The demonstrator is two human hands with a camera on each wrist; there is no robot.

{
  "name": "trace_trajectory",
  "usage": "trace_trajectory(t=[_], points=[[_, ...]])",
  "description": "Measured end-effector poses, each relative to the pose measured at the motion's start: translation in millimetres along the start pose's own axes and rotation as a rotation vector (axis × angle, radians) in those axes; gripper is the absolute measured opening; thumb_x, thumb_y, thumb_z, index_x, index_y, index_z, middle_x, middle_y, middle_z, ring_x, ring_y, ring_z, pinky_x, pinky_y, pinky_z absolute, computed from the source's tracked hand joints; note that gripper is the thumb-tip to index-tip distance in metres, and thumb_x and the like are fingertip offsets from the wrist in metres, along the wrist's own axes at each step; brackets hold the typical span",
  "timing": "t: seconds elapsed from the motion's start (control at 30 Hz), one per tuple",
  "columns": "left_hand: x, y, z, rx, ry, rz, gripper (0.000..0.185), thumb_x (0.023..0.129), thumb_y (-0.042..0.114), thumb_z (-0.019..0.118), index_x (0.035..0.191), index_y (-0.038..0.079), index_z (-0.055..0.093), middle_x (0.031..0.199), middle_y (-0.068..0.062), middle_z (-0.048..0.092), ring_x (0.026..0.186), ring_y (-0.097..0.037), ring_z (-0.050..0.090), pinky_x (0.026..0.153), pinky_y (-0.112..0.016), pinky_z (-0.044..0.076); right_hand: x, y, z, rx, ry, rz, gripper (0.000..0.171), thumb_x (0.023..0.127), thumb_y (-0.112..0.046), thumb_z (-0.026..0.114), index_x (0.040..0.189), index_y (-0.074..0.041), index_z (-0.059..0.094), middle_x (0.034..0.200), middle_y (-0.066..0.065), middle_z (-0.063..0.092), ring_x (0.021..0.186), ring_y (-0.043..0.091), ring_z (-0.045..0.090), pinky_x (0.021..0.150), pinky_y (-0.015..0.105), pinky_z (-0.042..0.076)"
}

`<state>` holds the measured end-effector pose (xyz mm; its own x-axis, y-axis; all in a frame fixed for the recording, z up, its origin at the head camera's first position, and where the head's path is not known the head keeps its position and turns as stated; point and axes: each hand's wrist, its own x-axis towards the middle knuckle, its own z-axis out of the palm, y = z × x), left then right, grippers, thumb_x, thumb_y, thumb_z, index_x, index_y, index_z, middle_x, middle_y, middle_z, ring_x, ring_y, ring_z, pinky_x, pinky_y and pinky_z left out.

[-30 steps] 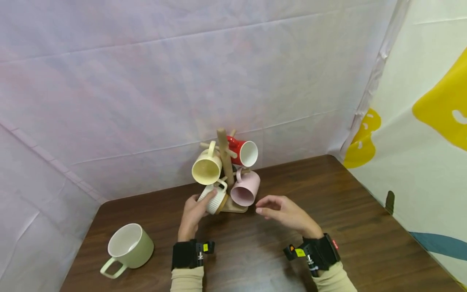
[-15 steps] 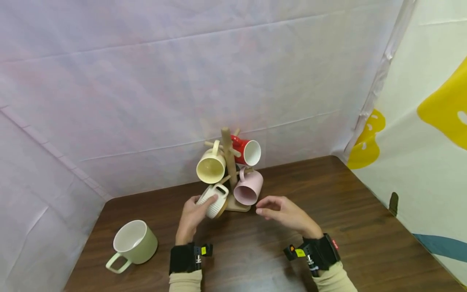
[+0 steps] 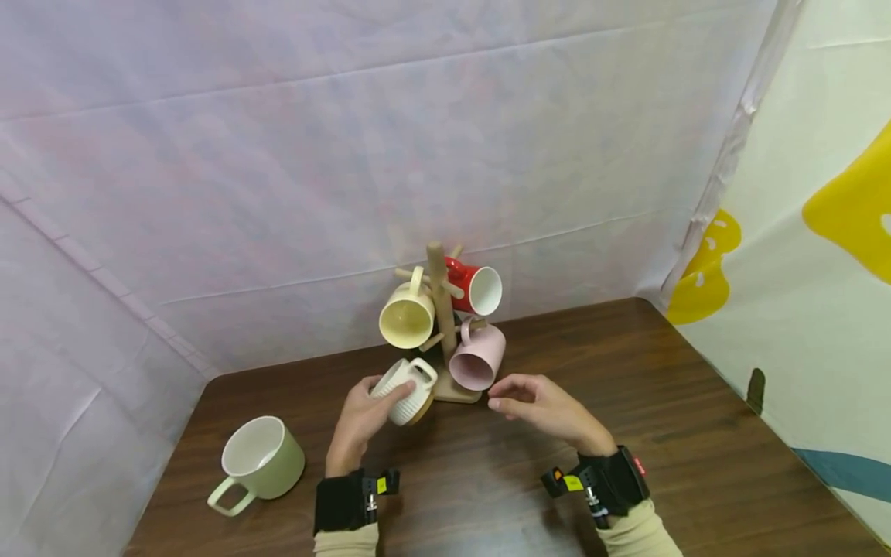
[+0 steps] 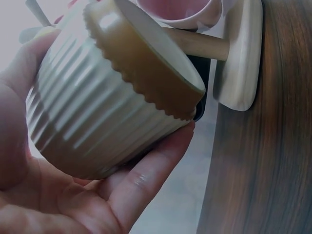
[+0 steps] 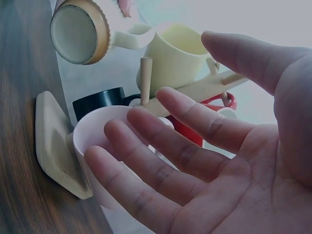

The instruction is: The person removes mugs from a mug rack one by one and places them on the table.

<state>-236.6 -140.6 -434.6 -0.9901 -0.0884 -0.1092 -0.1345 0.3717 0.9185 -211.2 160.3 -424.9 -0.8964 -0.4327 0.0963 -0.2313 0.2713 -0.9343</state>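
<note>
My left hand grips a white ribbed mug by its body, thumb on the near side. The mug is tilted, its tan base facing down to the right and its handle up. It hangs just left of the wooden mug tree, apart from the pegs. My right hand hovers to the right of the pink mug with loosely bent fingers and nothing in them. On the tree hang the pink mug, a yellow mug and a red mug.
A green mug stands upright on the brown table at the left. Behind the pink mug, a black mug shows in the right wrist view. White cloth walls the back of the table.
My left hand has drawn the white mug off its lower peg, down and away from the tree. The right hand stays in place. The whole scene shifts slightly right in the head view.
</note>
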Motion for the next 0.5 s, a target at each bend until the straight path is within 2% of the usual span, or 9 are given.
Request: trace_trajectory(t=[0.17,0.5], points=[[-6.2,-1.7,-3.4,0.004,-0.008,0.005,0.087,0.076,0.054,0.08,0.137,-0.001,0.05,0.125,-0.019,0.059,0.109,-0.029,0.058,0.089,-0.038,0.048,0,0,2,0.006,-0.013,-0.026,0.025,0.095,-0.023,0.067,0.111,-0.004,0.067,0.104,0.008,0.07,0.087,0.014,0.066,0.08,0.031,0.056],[-18.2,-0.6,-0.6,0.024,-0.057,0.015,0.086,0.076,0.051,0.081,0.138,0.0,0.049,0.126,-0.018,0.059,0.111,-0.029,0.058,0.09,-0.041,0.049,2,-5,6,-0.017,-0.019,-0.045,0.024,0.095,-0.023,0.068,0.11,-0.005,0.068,0.103,0.01,0.071,0.086,0.016,0.067,0.078,0.028,0.055]])
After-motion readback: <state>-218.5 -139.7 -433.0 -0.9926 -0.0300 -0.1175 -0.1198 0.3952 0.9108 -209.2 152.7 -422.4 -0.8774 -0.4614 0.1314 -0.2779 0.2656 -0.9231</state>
